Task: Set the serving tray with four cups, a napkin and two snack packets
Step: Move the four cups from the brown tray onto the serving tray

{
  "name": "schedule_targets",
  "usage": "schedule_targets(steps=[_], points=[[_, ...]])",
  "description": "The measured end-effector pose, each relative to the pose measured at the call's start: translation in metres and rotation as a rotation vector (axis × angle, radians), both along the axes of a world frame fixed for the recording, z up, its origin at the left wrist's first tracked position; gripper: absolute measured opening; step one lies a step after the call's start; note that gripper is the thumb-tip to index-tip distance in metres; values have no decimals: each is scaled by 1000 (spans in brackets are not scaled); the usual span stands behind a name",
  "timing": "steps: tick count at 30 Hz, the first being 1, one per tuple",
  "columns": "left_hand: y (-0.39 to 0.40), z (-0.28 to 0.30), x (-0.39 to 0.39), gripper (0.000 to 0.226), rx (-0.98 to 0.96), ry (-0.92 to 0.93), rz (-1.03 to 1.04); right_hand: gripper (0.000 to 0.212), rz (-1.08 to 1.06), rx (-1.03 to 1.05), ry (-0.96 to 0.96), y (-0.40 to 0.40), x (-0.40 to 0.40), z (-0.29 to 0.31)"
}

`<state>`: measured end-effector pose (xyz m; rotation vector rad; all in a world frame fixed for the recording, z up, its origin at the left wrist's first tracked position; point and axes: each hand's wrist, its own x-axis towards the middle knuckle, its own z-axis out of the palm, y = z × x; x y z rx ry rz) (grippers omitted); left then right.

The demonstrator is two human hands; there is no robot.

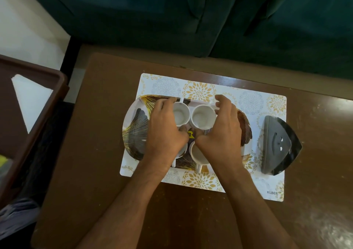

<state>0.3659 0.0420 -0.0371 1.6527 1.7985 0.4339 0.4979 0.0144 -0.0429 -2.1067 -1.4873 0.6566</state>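
Head view. Brown counter (pixel 107 115) fills the frame, with dark green upholstery (pixel 172 15) beyond it at 12 o'clock. Patterned placemat (pixel 210 90) lies at centre, printed "KUBER" near its 5 o'clock corner.

Tray (pixel 133 126), oval with a fan-leaf print, sits on the placemat toward its 9 o'clock side. Four white cups stand on it in a two-by-two block:
- far-left cup (pixel 180 115), 11 o'clock of tray centre, upright, looks empty
- far-right cup (pixel 203 117), 1 o'clock, just beside the first, upright, looks empty
- near-left cup (pixel 181 152), 7 o'clock, mostly hidden under the hand
- near-right cup (pixel 198 156), 5 o'clock, partly hidden, handle pointing to 6 o'clock

Left hand (pixel 164 128): fingers curled round the far-left cup, thumb on its near side. Right hand (pixel 221 130): fingers curled round the far-right cup from 3 o'clock, thumb low near its base. Small yellow label (pixel 190 134) shows between the two thumbs; what it belongs to cannot be told.

Dark triangular holder (pixel 278 145) rests on the placemat at 3 o'clock of the tray, apart from it.

Brown bin (pixel 47 103) stands at 9 o'clock, off the counter. White napkin (pixel 32 99) lies inside it. Something yellow-green (pixel 3 161) shows at the bin's near end, too cut off to identify.
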Motion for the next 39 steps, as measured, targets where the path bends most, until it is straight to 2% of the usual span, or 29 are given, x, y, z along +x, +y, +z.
schedule_targets(steps=[18, 35, 39], points=[[-5, -3, 0, 70, 31, -63, 36, 96, 10, 1, 66, -5, 2, -7], [-11, -6, -1, 77, 62, -79, 63, 98, -22, -3, 66, -11, 3, -6], [-40, -3, -10, 70, 120, -115, 111, 85, -103, 75, 86, -38, -5, 4]])
